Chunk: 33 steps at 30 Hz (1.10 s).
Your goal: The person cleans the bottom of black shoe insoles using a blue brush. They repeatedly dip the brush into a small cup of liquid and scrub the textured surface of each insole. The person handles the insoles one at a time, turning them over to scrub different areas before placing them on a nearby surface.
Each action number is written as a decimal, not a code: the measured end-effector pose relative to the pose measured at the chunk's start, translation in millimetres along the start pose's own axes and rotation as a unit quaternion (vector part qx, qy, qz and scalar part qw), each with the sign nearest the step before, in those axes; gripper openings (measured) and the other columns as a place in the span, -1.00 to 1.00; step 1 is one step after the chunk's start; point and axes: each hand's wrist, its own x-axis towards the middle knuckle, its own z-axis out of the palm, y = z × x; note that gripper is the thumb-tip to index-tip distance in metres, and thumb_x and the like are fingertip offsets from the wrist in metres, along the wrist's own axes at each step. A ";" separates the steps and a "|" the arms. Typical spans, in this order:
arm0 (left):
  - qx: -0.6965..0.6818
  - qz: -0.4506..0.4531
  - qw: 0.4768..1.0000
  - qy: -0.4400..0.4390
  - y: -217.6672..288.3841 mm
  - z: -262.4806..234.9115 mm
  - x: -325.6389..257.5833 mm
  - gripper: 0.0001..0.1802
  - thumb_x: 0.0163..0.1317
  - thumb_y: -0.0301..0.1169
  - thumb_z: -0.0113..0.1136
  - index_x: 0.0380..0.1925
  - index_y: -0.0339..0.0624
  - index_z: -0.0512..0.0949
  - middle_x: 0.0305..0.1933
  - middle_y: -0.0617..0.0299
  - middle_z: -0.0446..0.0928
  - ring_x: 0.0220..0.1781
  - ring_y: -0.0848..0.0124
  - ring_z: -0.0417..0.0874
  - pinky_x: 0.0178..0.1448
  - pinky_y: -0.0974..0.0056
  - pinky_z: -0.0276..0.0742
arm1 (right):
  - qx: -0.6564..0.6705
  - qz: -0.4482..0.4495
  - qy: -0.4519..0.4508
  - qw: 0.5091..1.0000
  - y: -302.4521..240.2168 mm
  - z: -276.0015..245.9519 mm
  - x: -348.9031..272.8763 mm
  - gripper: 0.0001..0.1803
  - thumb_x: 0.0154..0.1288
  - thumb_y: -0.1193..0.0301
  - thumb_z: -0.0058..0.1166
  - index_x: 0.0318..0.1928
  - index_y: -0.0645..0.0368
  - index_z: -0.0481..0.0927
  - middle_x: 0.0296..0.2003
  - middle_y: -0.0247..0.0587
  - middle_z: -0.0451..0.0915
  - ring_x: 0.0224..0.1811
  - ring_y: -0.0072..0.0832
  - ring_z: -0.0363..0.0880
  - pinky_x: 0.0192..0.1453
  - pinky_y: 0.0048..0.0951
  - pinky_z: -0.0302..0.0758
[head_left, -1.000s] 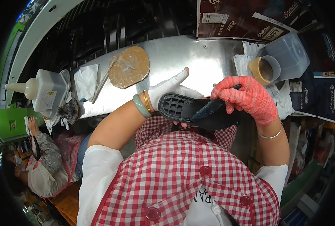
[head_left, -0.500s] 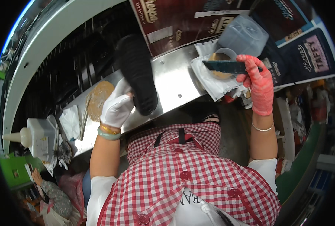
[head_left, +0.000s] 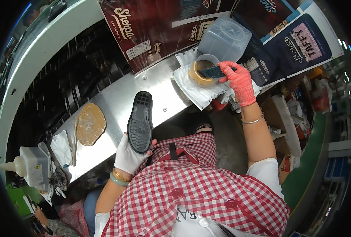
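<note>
Head view. The left hand point(head_left: 129, 158), in a white glove, is holding a black rubber shoe sole point(head_left: 140, 121) by its heel end, fingers wrapped closed around that end, tread side facing up. The sole is now lying low over the near edge of the brushed steel surface point(head_left: 116, 94); half a second ago it was raised higher and further out over the steel, so the hand has been bringing it back toward the body.

The right hand point(head_left: 238, 81), in a red glove, is gripping a dark flat brush point(head_left: 213, 72), fingers closed on its handle. The brush tip is now resting at the mouth of a round tan pot point(head_left: 201, 71) standing on white cloth point(head_left: 197, 89); a second ago the same hand was at the sole itself, so the brush has travelled from sole to pot. In my judgement the brush is being recharged while the sole waits.

A translucent plastic container point(head_left: 224, 37) is standing just behind the pot. To the left on the steel are lying a round tan pad point(head_left: 89, 123), crumpled white paper point(head_left: 61, 147) and, near the edge, a white squeeze bottle point(head_left: 27, 165).
</note>
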 end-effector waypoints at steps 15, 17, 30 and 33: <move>-0.077 0.040 0.977 -0.196 2.3 60.8 28.3 -0.32 0.29 -0.04 0.00 0.27 -0.21 0.17 0.25 -0.16 0.26 0.25 -0.16 0.30 0.09 -0.21 0.48 | 0.173 0.028 -0.137 0.975 -49.7 98.6 -109.0 -0.69 0.37 0.24 -0.03 -0.09 0.21 0.57 -0.37 -0.32 0.61 -0.48 -0.69 0.58 -0.51 -0.77 0.40; -0.072 0.043 0.978 -0.193 0.4 58.5 25.0 -0.31 0.28 -0.04 0.02 0.27 -0.21 0.16 0.26 -0.15 0.25 0.24 -0.13 0.32 0.10 -0.21 0.48 | 0.173 0.040 -0.149 0.973 -48.3 106.3 -112.5 -0.70 0.37 0.24 -0.03 -0.08 0.20 0.57 -0.36 -0.32 0.61 -0.46 -0.68 0.58 -0.51 -0.77 0.40; 0.018 0.077 0.984 -0.161 -9.8 66.4 18.3 -0.21 0.19 -0.01 0.15 0.30 -0.15 0.09 0.28 -0.10 0.20 0.24 -0.16 0.32 0.05 -0.20 0.56 | 0.186 -0.054 -0.087 0.977 -46.7 117.8 -114.8 -0.79 0.33 0.46 -0.01 -0.12 0.33 0.56 -0.31 -0.26 0.60 -0.36 -0.65 0.58 -0.34 -0.64 0.56; 0.074 0.080 0.975 -0.193 -7.5 65.5 17.5 -0.19 0.18 0.05 0.12 0.30 -0.14 0.11 0.30 -0.05 0.21 0.29 -0.04 0.31 0.15 -0.07 0.50 | 0.177 -0.041 -0.083 0.980 -55.4 115.4 -111.7 -0.79 0.33 0.45 -0.01 -0.13 0.34 0.56 -0.32 -0.24 0.60 -0.36 -0.62 0.59 -0.32 -0.61 0.58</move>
